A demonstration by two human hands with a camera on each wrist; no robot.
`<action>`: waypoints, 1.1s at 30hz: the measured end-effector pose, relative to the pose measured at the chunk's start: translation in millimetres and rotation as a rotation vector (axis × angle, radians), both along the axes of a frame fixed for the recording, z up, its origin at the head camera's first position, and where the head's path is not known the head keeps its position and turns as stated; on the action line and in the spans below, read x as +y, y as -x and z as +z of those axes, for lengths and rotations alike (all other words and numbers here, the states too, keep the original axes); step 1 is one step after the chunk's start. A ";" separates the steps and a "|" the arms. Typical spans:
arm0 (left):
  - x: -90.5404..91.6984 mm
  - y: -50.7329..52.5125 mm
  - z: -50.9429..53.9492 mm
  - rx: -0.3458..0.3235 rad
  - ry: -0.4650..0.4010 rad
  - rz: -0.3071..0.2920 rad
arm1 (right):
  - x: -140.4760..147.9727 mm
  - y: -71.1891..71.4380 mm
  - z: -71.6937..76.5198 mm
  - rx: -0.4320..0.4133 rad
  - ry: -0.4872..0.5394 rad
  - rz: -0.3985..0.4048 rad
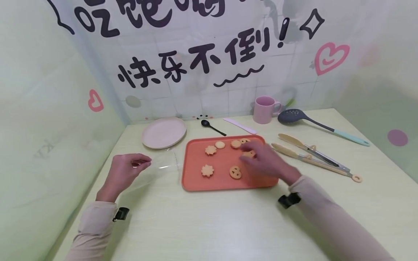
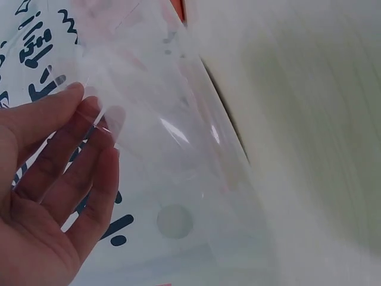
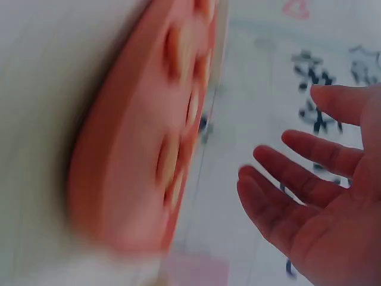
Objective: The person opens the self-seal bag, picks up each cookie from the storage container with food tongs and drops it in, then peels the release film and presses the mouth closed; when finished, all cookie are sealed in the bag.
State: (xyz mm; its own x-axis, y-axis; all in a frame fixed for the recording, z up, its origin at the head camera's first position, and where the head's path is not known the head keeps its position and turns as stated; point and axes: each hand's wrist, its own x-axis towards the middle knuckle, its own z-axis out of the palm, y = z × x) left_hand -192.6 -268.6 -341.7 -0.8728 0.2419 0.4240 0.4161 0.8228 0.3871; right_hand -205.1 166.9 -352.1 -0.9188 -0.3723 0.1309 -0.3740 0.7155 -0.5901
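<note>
My left hand (image 1: 125, 172) pinches the edge of a clear plastic bag (image 1: 166, 165) between thumb and fingertips. The left wrist view shows the thin film (image 2: 172, 143) spreading out from those fingertips. Over the right part of an orange tray (image 1: 194, 181), my right hand (image 1: 266, 159) hovers with its fingers spread and nothing in them, as the right wrist view confirms. A cookie (image 1: 249, 154) lies below its thumb and fingers, partly covered. Also on the tray are flower-shaped cookies (image 1: 207, 170), a pretzel-like cookie (image 1: 235, 172) and a small round cookie (image 1: 220, 145).
A pink plate (image 1: 164, 133) lies behind the bag. Behind the tray are a black spoon (image 1: 212, 127), a lilac knife (image 1: 240, 126) and a pink mug (image 1: 263, 110). Tongs (image 1: 313, 157) and a slotted ladle (image 1: 321, 125) lie to the right.
</note>
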 end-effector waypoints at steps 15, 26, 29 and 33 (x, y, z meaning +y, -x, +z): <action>-13.6 4.7 -7.7 -0.034 0.024 0.029 | 168.0 9.9 -22.3 0.012 -0.326 -0.311; -15.4 5.7 -4.8 -0.013 0.020 0.021 | 181.3 6.1 -24.1 -0.065 -0.294 -0.325; -15.5 6.2 -5.4 -0.013 0.011 0.017 | 182.0 6.6 -22.9 -0.078 -0.281 -0.333; -13.8 6.8 -6.2 -0.028 0.017 0.011 | 181.9 5.7 -23.0 -0.064 -0.238 -0.343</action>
